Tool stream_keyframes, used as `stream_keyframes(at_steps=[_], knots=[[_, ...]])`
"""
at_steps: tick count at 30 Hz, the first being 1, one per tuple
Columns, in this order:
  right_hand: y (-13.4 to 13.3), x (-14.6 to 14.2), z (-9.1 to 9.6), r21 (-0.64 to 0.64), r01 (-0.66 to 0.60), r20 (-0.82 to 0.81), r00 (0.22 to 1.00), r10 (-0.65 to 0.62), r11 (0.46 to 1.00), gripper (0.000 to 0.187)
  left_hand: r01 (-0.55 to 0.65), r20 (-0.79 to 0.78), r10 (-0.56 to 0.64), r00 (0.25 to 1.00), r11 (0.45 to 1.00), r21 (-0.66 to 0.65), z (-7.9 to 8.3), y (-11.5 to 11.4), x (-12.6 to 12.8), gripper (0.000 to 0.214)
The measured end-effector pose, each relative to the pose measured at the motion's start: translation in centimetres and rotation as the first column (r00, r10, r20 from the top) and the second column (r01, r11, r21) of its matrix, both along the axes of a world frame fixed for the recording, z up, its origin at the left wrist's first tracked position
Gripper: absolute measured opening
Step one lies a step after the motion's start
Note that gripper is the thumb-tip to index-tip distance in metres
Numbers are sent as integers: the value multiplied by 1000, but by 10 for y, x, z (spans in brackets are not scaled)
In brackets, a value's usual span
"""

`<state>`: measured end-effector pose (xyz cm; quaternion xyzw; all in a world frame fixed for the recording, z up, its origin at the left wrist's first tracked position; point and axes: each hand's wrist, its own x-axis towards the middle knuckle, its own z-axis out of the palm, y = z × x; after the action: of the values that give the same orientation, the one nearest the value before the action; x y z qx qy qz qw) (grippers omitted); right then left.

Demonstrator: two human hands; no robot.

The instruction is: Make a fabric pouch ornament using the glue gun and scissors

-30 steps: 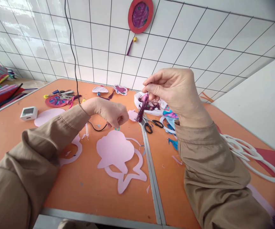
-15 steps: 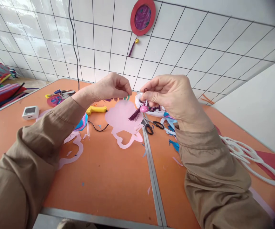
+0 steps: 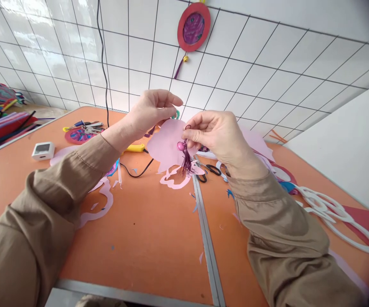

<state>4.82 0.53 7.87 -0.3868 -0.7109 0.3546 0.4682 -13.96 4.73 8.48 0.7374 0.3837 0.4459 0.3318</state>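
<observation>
Your left hand (image 3: 149, 111) is pinched shut on the top edge of the pink cutout (image 3: 167, 147), right by the teal loop (image 3: 176, 114) there. It holds the cutout up off the table (image 3: 146, 230), hanging in front of you, with an offcut (image 3: 174, 179) and scissors (image 3: 210, 169) lying on the table under and beyond it. Your right hand (image 3: 218, 138) is closed, thumb against forefinger, on the cord of the tassel (image 3: 187, 162) just above its bead (image 3: 181, 146), and the tassel hangs against the cutout's face near its right edge. Judge the cutout as almost weightless and floppy. Thin paper held by one edge will sag, twist and swing, and its narrow lobes look easy to crease or tear. A light pinch near the top edge, close to the teal loop, suits it better than a grip out on a lobe. The tassel is light too, and soft; its threads give nothing firm to hold and would likely splay if squeezed. The bead looks smooth and round, so it is probably slippery between fingertips. The cord above it, or the small ring (image 3: 188, 126) at its top, is the surer place to take hold.
</observation>
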Motion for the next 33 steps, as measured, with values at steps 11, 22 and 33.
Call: stream_keyframes(at_steps=[11, 22, 33], knots=[[7, 8, -4, 225, 48, -25, 999, -43, 973, 22, -57, -105, 62, 993, 997, 42, -4, 2, 1, 29], [11, 4, -9, -20, -42, -40, 998, 41, 999, 35, -111, -8, 112, 994, 990, 84, -5, -6, 10, 22], [24, 8, -15, 21, 10, -163, 987, -6, 1000, 27, -23, -145, 18, 989, 999, -33, 8, -13, 2, 36]])
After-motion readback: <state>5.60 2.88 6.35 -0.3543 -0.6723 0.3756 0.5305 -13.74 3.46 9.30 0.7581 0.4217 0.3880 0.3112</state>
